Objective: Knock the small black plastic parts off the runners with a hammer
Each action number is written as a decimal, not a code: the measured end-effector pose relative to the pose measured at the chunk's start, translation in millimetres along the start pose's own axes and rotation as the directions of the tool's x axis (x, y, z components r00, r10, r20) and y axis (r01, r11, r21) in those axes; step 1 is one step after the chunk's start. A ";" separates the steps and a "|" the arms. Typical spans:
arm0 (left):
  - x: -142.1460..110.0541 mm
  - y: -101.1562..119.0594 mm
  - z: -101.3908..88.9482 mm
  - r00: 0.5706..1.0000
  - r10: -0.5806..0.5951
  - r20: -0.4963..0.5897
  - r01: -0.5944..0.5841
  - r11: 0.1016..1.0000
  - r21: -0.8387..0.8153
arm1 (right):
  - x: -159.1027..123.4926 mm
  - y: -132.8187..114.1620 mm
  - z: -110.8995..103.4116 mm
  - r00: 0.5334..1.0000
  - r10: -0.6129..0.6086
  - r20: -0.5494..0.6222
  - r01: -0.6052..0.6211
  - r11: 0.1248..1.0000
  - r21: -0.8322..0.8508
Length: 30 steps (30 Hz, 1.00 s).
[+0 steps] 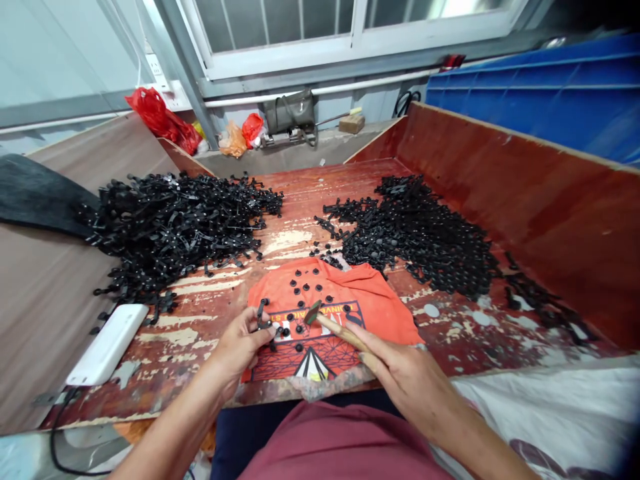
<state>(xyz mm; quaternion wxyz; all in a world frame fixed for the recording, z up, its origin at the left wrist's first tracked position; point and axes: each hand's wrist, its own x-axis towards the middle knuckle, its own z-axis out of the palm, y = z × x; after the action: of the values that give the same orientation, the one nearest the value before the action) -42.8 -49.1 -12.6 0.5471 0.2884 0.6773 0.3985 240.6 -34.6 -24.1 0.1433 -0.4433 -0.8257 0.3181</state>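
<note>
My left hand (pixel 241 343) pinches a small black plastic strip (pixel 262 313) over an orange cloth (pixel 385 310) spread on the worn red table (pixel 300 193). My right hand (pixel 400 373) grips a small hammer (pixel 333 325) by its wooden handle, the head hovering just right of the strip. Several loose black round pieces (pixel 305 288) lie scattered on the cloth.
A big heap of black plastic strips (pixel 170 227) lies at the left, another heap of black parts (pixel 420 233) at the right. A white power bank (pixel 107 343) with a cable sits at the near left. Red wooden walls (pixel 525 193) fence the table; blue crates (pixel 550 93) stand behind.
</note>
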 end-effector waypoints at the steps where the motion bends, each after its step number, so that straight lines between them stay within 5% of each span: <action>1: 0.2 1.5 0.2 1.000 -0.004 0.003 0.004 1.000 0.013 | -0.8 0.2 1.1 1.000 -0.007 -0.004 0.007 1.000 -0.009; 7: 0.3 11.6 5.8 0.996 -0.080 0.029 0.077 0.993 0.084 | -2.3 -2.9 2.3 0.998 -0.060 0.008 0.060 0.994 -0.096; 15: 17.1 -7.1 1.1 0.997 -0.070 -0.038 0.075 0.988 0.137 | -3.4 0.1 3.7 0.998 0.003 0.067 0.007 0.990 -0.142; 30: 13.5 5.6 -5.1 0.990 -0.122 0.071 0.117 0.990 0.079 | -1.9 -6.6 -0.8 0.998 -0.058 0.033 0.062 0.988 -0.143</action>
<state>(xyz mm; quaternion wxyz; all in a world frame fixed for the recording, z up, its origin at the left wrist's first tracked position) -51.2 -36.2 -14.3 0.5841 0.2823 0.6865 0.3284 237.9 -38.5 -19.1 0.1086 -0.4229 -0.8614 0.2596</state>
